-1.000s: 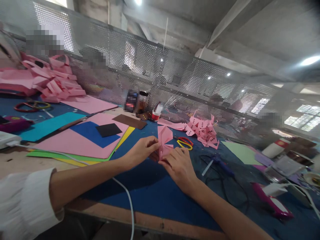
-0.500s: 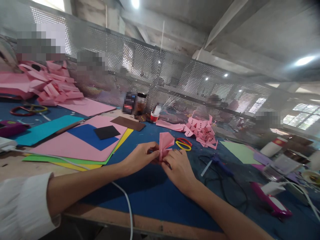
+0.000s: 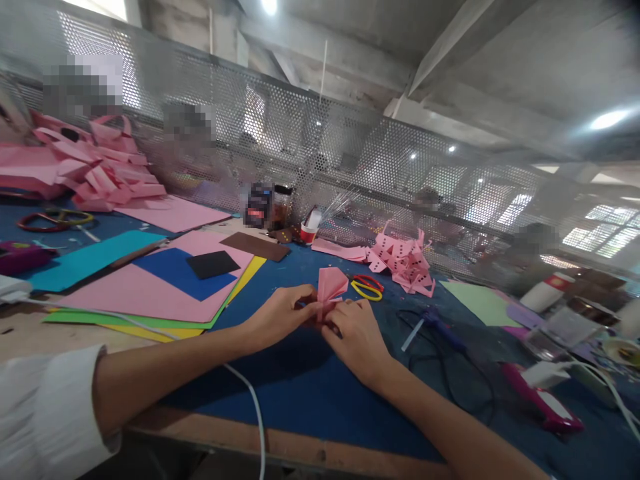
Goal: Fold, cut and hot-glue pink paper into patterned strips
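Over the blue table cover, both my hands pinch a folded piece of pink paper (image 3: 332, 284), its fan-like creased part standing up above the fingers. My left hand (image 3: 289, 312) grips its lower left side, closed. From the right, my right hand (image 3: 361, 337) closes on the lower right part; its fingertips hide the bottom of the folds. Just behind my right hand lie scissors (image 3: 369, 287) with red and yellow handles. Further back is a heap of cut pink paper pieces (image 3: 404, 257) with dark dots, beside a flat stack of pink strips (image 3: 340, 249).
Coloured sheets (image 3: 165, 287) lie at left, with a black piece (image 3: 213, 265) on top. A glue gun (image 3: 443, 331) with its cord and a magenta device (image 3: 543, 400) are at right. A white cable (image 3: 253, 393) crosses the front edge. Perforated metal panels (image 3: 320, 153) stand behind.
Both hands stay almost in place on the pink paper. Its upright part sits very slightly lower and the fingers have shifted a little.
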Demonstrator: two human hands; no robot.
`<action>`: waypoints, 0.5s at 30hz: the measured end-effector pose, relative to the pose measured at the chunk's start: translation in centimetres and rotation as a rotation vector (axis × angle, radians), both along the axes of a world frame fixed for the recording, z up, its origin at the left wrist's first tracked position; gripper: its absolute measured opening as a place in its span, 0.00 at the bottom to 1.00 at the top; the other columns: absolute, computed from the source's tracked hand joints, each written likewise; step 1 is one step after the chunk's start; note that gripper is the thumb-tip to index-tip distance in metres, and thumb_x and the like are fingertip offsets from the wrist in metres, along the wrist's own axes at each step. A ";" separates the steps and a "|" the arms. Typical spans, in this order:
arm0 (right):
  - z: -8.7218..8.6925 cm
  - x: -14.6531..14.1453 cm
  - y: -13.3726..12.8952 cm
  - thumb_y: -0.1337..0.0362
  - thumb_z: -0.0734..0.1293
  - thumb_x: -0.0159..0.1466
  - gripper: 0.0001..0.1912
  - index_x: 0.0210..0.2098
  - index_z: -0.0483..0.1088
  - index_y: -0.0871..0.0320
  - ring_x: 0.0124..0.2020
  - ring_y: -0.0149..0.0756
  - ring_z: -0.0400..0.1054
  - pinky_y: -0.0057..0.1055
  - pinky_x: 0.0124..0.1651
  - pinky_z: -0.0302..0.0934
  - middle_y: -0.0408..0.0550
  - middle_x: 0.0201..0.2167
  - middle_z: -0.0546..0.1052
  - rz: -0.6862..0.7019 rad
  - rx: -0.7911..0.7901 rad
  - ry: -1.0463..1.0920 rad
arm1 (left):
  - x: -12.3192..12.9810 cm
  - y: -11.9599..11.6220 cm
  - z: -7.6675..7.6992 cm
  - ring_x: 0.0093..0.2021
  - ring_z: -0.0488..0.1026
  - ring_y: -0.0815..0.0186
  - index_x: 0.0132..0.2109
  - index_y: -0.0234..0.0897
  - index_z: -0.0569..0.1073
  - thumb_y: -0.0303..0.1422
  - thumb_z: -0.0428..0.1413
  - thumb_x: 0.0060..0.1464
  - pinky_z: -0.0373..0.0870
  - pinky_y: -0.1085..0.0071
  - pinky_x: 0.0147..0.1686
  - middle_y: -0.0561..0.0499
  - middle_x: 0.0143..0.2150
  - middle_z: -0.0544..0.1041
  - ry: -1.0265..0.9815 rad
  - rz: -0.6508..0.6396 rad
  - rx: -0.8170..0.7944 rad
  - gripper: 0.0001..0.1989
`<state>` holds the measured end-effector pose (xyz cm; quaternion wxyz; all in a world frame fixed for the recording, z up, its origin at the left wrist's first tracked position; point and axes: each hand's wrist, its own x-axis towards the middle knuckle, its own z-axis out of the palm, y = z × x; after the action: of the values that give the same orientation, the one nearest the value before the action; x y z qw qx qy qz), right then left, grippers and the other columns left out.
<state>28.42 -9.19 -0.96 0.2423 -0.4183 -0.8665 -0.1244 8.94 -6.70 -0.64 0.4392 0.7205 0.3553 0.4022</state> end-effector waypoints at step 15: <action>0.2 0.7 0.8 0.45 0.68 0.64 0.23 0.44 0.67 0.59 0.36 0.36 0.70 0.31 0.39 0.63 0.48 0.36 0.76 -0.068 -0.456 0.790 | -0.6 1.1 1.4 0.32 0.76 0.67 0.35 0.36 0.72 0.45 0.60 0.56 0.76 0.66 0.39 0.54 0.30 0.76 -0.273 0.099 -0.165 0.15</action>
<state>29.07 -8.38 -0.76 0.4517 -0.5047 -0.6986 0.2306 8.36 -5.62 0.76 0.5207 0.6023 0.3594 0.4867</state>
